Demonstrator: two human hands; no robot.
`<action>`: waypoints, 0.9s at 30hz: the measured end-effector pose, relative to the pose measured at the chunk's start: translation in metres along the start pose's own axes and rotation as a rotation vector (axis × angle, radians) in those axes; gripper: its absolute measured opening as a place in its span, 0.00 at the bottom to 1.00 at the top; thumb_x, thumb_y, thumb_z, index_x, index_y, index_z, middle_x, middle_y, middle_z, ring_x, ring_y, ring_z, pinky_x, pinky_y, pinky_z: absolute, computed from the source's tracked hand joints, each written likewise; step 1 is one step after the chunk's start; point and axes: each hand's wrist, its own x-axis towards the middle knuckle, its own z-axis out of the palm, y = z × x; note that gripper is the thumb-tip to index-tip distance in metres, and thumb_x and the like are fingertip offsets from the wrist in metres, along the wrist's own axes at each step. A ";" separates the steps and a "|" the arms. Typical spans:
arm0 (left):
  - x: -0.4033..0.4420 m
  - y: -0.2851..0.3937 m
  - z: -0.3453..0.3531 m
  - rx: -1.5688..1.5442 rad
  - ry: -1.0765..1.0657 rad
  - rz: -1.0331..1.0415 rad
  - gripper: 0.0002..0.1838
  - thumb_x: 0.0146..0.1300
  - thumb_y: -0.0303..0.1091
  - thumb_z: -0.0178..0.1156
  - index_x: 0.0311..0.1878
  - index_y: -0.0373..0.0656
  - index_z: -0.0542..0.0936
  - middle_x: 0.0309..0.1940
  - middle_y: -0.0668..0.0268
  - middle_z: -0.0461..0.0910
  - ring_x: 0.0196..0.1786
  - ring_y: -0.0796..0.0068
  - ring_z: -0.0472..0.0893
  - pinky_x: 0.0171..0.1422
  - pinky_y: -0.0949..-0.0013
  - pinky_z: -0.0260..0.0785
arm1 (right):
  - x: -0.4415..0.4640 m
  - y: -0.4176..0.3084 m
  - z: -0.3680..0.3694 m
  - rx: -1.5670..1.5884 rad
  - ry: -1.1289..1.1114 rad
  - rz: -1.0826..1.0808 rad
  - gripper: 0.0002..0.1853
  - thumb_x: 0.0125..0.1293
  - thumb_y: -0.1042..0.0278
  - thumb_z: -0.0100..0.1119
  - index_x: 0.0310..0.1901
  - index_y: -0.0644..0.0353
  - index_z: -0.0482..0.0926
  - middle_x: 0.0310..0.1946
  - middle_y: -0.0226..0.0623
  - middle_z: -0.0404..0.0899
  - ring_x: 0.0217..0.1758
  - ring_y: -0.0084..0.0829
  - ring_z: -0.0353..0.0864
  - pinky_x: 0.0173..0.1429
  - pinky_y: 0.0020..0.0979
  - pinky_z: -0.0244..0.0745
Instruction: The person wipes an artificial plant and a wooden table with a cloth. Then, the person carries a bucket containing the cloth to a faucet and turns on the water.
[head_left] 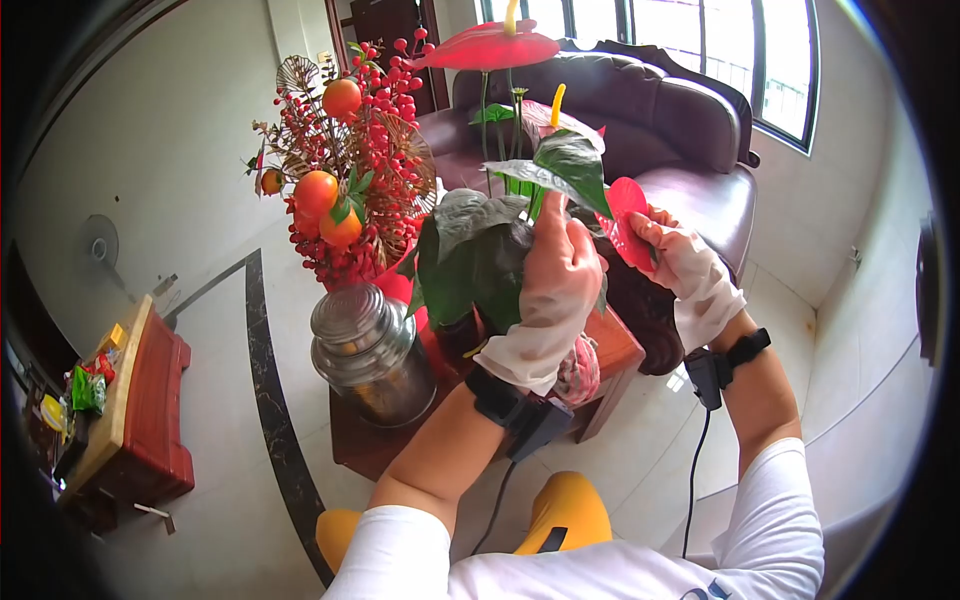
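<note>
Two hands, apart | right hand (682, 262) pinching red flower (626, 222), plant's 3 o'clock | left hand (563, 265) at leaf (572, 166), can't tell if gripping | plant (480, 270) on table (362, 447), jar (372, 355) at its 8, berries (388, 205) 10ish

left hand (563, 270) at green leaf (575, 168) | right hand (685, 262) pinching red spathe (628, 222) edge

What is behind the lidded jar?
A red pot with red berries and orange fruit. The jar and green leaves cover its lower part, so its base is hidden.
</note>
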 end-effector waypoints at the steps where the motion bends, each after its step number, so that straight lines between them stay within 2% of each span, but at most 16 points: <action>1: 0.003 -0.003 -0.001 0.042 -0.018 -0.067 0.25 0.74 0.28 0.53 0.72 0.34 0.65 0.58 0.41 0.78 0.49 0.44 0.85 0.50 0.55 0.77 | 0.001 0.000 -0.006 -0.026 -0.087 -0.002 0.14 0.75 0.68 0.58 0.58 0.64 0.77 0.49 0.37 0.85 0.47 0.28 0.88 0.55 0.31 0.85; 2: 0.005 -0.003 -0.001 0.042 -0.016 -0.065 0.25 0.74 0.28 0.53 0.72 0.34 0.65 0.58 0.41 0.78 0.49 0.44 0.85 0.50 0.55 0.77 | 0.002 -0.001 -0.009 -0.051 -0.173 -0.003 0.15 0.74 0.67 0.60 0.58 0.66 0.77 0.51 0.38 0.85 0.50 0.28 0.87 0.60 0.31 0.84; 4: 0.010 0.010 -0.005 0.233 -0.035 -0.162 0.22 0.75 0.29 0.51 0.70 0.37 0.68 0.55 0.44 0.81 0.45 0.45 0.85 0.48 0.57 0.78 | -0.003 -0.005 -0.004 -0.054 -0.169 -0.001 0.15 0.74 0.67 0.61 0.57 0.66 0.77 0.51 0.38 0.85 0.50 0.28 0.87 0.61 0.31 0.83; 6: 0.009 0.041 -0.008 0.173 -0.067 -0.227 0.19 0.76 0.29 0.50 0.67 0.38 0.71 0.53 0.47 0.83 0.46 0.46 0.85 0.50 0.57 0.78 | -0.006 -0.008 0.001 -0.054 -0.164 0.003 0.15 0.74 0.68 0.61 0.57 0.65 0.77 0.50 0.38 0.85 0.51 0.29 0.87 0.62 0.31 0.82; 8: 0.009 0.066 -0.009 0.122 -0.135 -0.491 0.18 0.75 0.27 0.49 0.65 0.39 0.73 0.52 0.52 0.84 0.47 0.53 0.86 0.53 0.58 0.78 | -0.006 -0.009 0.005 -0.174 -0.103 -0.025 0.15 0.74 0.66 0.62 0.56 0.64 0.78 0.49 0.36 0.85 0.45 0.24 0.87 0.51 0.27 0.83; 9: 0.012 0.047 -0.007 0.123 -0.139 -0.494 0.18 0.75 0.27 0.49 0.65 0.39 0.73 0.52 0.52 0.84 0.47 0.53 0.86 0.53 0.58 0.78 | -0.007 -0.012 0.005 -0.172 -0.099 -0.023 0.15 0.74 0.66 0.62 0.56 0.64 0.78 0.49 0.36 0.85 0.45 0.24 0.87 0.51 0.27 0.83; 11: 0.019 -0.007 0.000 0.196 -0.082 -0.111 0.19 0.72 0.25 0.51 0.65 0.39 0.73 0.53 0.57 0.84 0.48 0.60 0.86 0.56 0.63 0.77 | -0.007 -0.019 0.005 -0.276 -0.066 0.022 0.13 0.74 0.65 0.62 0.54 0.61 0.81 0.45 0.31 0.86 0.41 0.20 0.85 0.46 0.22 0.80; 14: 0.017 -0.002 0.000 0.035 -0.069 -0.184 0.19 0.68 0.24 0.55 0.62 0.39 0.75 0.50 0.59 0.85 0.49 0.65 0.85 0.57 0.66 0.76 | -0.010 -0.023 0.017 -0.399 0.047 -0.030 0.12 0.74 0.64 0.62 0.53 0.59 0.82 0.45 0.27 0.86 0.38 0.18 0.84 0.41 0.21 0.76; 15: 0.019 -0.009 0.002 -0.003 -0.020 -0.145 0.17 0.65 0.25 0.57 0.57 0.38 0.77 0.46 0.58 0.86 0.48 0.66 0.86 0.56 0.66 0.76 | -0.011 -0.024 0.023 -0.472 0.077 -0.055 0.13 0.73 0.61 0.63 0.53 0.57 0.82 0.43 0.24 0.86 0.37 0.16 0.82 0.39 0.22 0.72; 16: 0.017 0.003 0.001 -0.002 -0.023 -0.149 0.17 0.65 0.25 0.57 0.57 0.38 0.77 0.46 0.58 0.86 0.48 0.66 0.86 0.56 0.66 0.76 | -0.016 -0.027 0.035 -0.469 0.080 -0.052 0.13 0.73 0.61 0.63 0.53 0.57 0.82 0.43 0.24 0.86 0.37 0.16 0.82 0.39 0.22 0.72; 18: 0.015 0.025 -0.002 0.093 -0.042 -0.264 0.15 0.65 0.28 0.59 0.54 0.38 0.79 0.42 0.57 0.87 0.46 0.64 0.87 0.54 0.65 0.76 | -0.026 -0.034 0.057 -0.555 0.177 -0.072 0.20 0.68 0.52 0.68 0.53 0.58 0.82 0.43 0.22 0.85 0.43 0.14 0.80 0.41 0.18 0.67; 19: 0.021 0.005 0.000 0.082 -0.009 -0.240 0.13 0.64 0.31 0.61 0.51 0.40 0.81 0.39 0.57 0.87 0.44 0.62 0.88 0.51 0.63 0.77 | -0.025 -0.035 0.058 -0.508 0.149 -0.077 0.19 0.67 0.55 0.69 0.52 0.59 0.82 0.43 0.26 0.85 0.44 0.17 0.82 0.43 0.20 0.71; 23: 0.023 -0.014 -0.003 0.180 0.023 -0.229 0.11 0.64 0.33 0.63 0.48 0.41 0.81 0.39 0.56 0.87 0.44 0.60 0.88 0.49 0.62 0.76 | -0.002 -0.027 0.050 -0.435 0.037 -0.101 0.14 0.69 0.57 0.67 0.51 0.55 0.83 0.38 0.23 0.85 0.38 0.15 0.81 0.44 0.23 0.73; 25: 0.022 -0.013 -0.003 0.148 0.021 -0.155 0.09 0.64 0.33 0.64 0.45 0.42 0.81 0.37 0.58 0.87 0.41 0.63 0.87 0.48 0.62 0.76 | 0.003 -0.025 0.054 -0.591 0.153 -0.136 0.16 0.67 0.62 0.68 0.48 0.65 0.83 0.39 0.32 0.86 0.39 0.23 0.85 0.46 0.27 0.78; 26: 0.020 -0.013 -0.001 0.146 0.017 -0.153 0.09 0.64 0.33 0.64 0.45 0.42 0.81 0.37 0.58 0.87 0.41 0.63 0.87 0.48 0.62 0.76 | 0.006 -0.023 0.053 -0.592 0.157 -0.139 0.16 0.67 0.62 0.68 0.48 0.65 0.83 0.39 0.32 0.86 0.39 0.23 0.85 0.46 0.27 0.78; 27: 0.017 -0.010 0.001 0.139 0.060 -0.076 0.09 0.63 0.33 0.66 0.45 0.42 0.82 0.36 0.60 0.87 0.40 0.67 0.86 0.47 0.63 0.76 | 0.009 -0.021 0.054 -0.642 0.200 -0.132 0.14 0.68 0.60 0.68 0.48 0.62 0.83 0.36 0.28 0.85 0.37 0.19 0.82 0.44 0.25 0.76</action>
